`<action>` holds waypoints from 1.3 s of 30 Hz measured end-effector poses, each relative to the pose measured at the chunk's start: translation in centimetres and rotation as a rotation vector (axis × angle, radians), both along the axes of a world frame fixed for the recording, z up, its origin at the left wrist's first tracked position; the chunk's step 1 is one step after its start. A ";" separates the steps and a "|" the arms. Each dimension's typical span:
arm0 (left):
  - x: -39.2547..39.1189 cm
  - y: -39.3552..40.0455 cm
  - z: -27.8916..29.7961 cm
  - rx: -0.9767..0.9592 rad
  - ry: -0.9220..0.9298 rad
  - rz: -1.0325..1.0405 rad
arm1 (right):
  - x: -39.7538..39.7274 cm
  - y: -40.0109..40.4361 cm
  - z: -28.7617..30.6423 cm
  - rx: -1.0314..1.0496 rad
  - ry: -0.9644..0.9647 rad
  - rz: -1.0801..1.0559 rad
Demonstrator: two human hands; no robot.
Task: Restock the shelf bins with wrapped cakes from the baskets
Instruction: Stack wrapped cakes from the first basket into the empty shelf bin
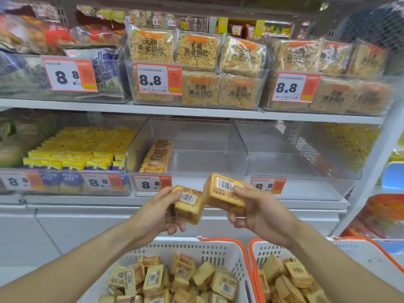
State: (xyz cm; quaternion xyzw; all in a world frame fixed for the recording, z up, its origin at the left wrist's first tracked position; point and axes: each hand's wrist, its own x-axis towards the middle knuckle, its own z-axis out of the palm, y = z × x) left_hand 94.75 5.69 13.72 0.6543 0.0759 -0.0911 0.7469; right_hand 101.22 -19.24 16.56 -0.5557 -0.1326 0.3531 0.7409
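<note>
Above the two baskets (218, 248), the left hand (157, 213) and right hand (258, 213) each grip a wrapped cake (188, 204), barcodes up, likely squaring them to stand in the row (156, 157) against the clear bin's (238, 149) left wall.

Before you, the white lower shelf (196, 199) – clear bin (188, 149) with one row of wrapped cakes (156, 157), bare neighbouring bin (295, 154), yellow packets (87, 147) left.

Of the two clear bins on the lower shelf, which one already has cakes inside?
The left clear bin, above the left hand: one row of wrapped cakes stands along its left wall. The right clear bin shows none.
</note>
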 end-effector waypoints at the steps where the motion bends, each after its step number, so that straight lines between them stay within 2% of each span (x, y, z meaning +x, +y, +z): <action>1: -0.3 -0.1 0.2 -0.040 0.010 0.009 | -0.4 0.5 -0.5 0.023 0.005 -0.017; 6: -1.1 -0.3 0.9 -0.241 0.076 0.012 | -2.0 2.7 -1.9 0.004 -0.115 -0.041; 10: -0.9 -0.4 1.1 -0.345 0.131 0.043 | -2.0 3.6 -2.9 -0.109 -0.297 -0.137; 16: -0.6 -1.2 0.5 -0.259 0.108 0.165 | -2.1 3.7 -2.8 -0.406 -0.514 -0.306; 19: -0.4 -1.5 0.1 -0.183 0.033 0.260 | -2.4 4.3 -2.8 -0.439 -0.403 -0.392; 22: -0.3 -1.8 -0.3 0.042 -0.108 0.315 | -2.9 4.9 -2.8 -0.456 -0.203 -0.356; 25: -0.4 -1.7 -0.8 0.228 -0.211 0.242 | -3.2 5.4 -2.9 -0.374 -0.066 -0.312; 29: -0.7 -1.8 -1.1 0.316 -0.229 0.156 | -2.9 5.4 -3.0 -0.239 0.017 -0.260; 32: -0.7 -2.4 -1.2 0.267 -0.209 0.168 | -2.9 5.2 -2.9 -0.140 0.043 -0.193; 39: -0.7 -3.4 -1.5 0.071 -0.119 0.217 | -3.5 5.5 -1.9 -0.285 -0.227 -0.113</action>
